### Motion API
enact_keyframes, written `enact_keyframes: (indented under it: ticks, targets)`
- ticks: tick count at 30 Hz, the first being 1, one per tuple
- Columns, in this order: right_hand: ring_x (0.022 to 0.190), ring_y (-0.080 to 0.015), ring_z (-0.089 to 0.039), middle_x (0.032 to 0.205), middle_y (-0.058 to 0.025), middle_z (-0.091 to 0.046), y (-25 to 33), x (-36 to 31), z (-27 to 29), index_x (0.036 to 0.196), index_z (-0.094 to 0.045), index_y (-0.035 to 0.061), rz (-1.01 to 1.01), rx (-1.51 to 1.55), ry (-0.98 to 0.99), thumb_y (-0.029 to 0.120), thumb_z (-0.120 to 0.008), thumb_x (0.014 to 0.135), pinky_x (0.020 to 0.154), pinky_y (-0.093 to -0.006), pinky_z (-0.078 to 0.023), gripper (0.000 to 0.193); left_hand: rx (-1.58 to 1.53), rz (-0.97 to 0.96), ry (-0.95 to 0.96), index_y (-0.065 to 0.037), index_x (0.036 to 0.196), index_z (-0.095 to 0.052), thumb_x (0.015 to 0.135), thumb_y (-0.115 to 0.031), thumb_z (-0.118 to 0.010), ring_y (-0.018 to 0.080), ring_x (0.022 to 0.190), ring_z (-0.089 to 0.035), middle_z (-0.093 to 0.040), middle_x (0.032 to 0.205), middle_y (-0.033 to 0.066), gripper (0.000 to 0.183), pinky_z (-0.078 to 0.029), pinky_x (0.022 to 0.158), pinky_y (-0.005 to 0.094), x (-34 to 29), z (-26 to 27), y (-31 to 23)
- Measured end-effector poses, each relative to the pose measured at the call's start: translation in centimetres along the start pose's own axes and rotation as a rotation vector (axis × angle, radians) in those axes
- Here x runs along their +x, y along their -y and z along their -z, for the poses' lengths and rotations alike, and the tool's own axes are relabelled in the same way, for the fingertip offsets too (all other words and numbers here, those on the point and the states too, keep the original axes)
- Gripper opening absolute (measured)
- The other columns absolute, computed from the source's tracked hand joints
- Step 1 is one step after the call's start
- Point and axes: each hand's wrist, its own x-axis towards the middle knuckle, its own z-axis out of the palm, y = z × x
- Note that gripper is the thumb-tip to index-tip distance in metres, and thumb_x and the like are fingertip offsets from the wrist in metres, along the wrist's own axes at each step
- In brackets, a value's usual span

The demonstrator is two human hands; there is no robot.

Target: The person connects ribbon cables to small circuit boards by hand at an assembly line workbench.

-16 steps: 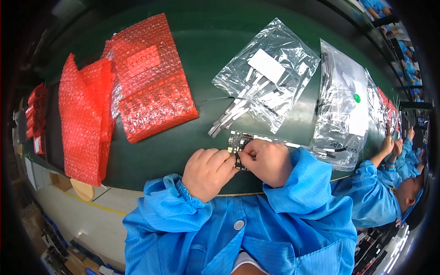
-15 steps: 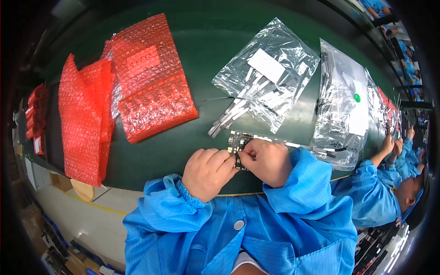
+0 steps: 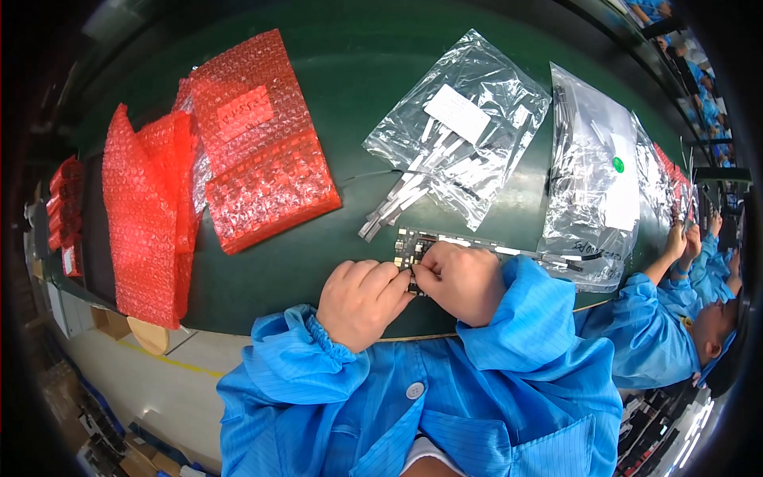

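A small dark circuit board (image 3: 406,243) lies at the near edge of the green table, partly covered by my fingers. My left hand (image 3: 363,300) is closed at the board's left side, its fingertips gripping the near-left edge. My right hand (image 3: 462,280) bends over the board with thumb and forefinger pinched together; whatever is between them is hidden. From behind my right hand, a thin flat cable (image 3: 548,260) with white and dark sections runs right. Beyond the board lies a clear plastic bag (image 3: 497,103), with several similar cables (image 3: 397,203) sticking out of its near end.
Red bubble-wrap packs (image 3: 270,175) and a loose red bubble-wrap sheet (image 3: 143,215) cover the left of the green table (image 3: 350,79). Another clear bag (image 3: 588,159) with a green sticker lies at right. Farther right, a co-worker in a blue sleeve (image 3: 644,326) works at the same table.
Both hands stay on the board in nearly the same pose. The view has shifted slightly; nothing has visibly been picked up or let go.
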Motion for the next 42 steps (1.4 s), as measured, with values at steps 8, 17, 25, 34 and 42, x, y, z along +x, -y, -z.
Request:
enact_keyframes:
  ticks: [8, 17, 25, 34, 42]
  targets:
    - [0.049, -0.0236, -0.06, 0.057, -0.0093, -0.061, -0.1, 0.3, 0.4, 0.066, -0.067, 0.0068, -0.044, -0.009, 0.098, 0.018, -0.068, 0.068, 0.047, -0.0319, -0.047, 0.011, 0.016, -0.009, 0.027, -0.007, 0.091, -0.061, 0.062, -0.015, -0.072, 0.0227, 0.077, -0.053, -0.055, 0.088, 0.0053, 0.032, -0.042, 0.066, 0.0356, 0.1, 0.1, 0.0]
    - [0.051, -0.024, -0.06, 0.059, -0.0094, -0.061, -0.1, 0.8, 0.5, 0.066, -0.067, 0.0078, -0.074, 0.005, 0.127, 0.019, -0.068, 0.067, 0.048, -0.0326, -0.048, 0.011, -0.001, -0.011, 0.042, -0.007, 0.093, -0.059, 0.061, -0.014, -0.072, 0.0232, 0.077, -0.053, -0.054, 0.089, 0.0052, 0.035, -0.041, 0.065, 0.0357, 0.2, 0.0, 0.2]
    - [0.051, -0.026, -0.06, 0.058, -0.0101, -0.06, 0.0, 0.9, 0.5, 0.064, -0.065, 0.0078, -0.063, 0.003, 0.139, 0.019, -0.067, 0.068, 0.049, -0.0349, -0.047, 0.012, 0.018, -0.021, 0.04, -0.007, 0.093, -0.06, 0.062, -0.014, -0.072, 0.0232, 0.078, -0.053, -0.054, 0.088, 0.0048, 0.035, -0.041, 0.066, 0.0354, 0.0, 0.0, 0.2]
    - [0.075, -0.0291, -0.061, 0.085, -0.013, -0.062, -1.4, -1.4, 6.2, 0.093, -0.064, 0.0066, 0.059, -0.024, 0.087, 0.022, -0.067, 0.075, 0.066, -0.0361, -0.049, 0.024, -0.026, -0.01, 0.067, -0.006, 0.093, -0.061, 0.063, -0.012, -0.072, 0.0246, 0.08, -0.054, -0.054, 0.086, 0.0056, 0.033, -0.042, 0.068, 0.0363, -0.2, 0.4, 0.1]
    - [0.095, -0.0282, -0.055, 0.102, -0.0095, -0.056, -3.9, -3.6, 7.4, 0.104, -0.059, 0.0068, 0.03, -0.252, 0.08, 0.022, -0.073, 0.066, 0.083, -0.0363, -0.044, 0.043, -0.034, 0.004, 0.175, -0.005, 0.095, -0.063, 0.062, -0.011, -0.073, 0.0277, 0.085, -0.053, -0.054, 0.092, 0.0074, 0.035, -0.043, 0.074, 0.0379, -0.6, 1.8, -0.4]
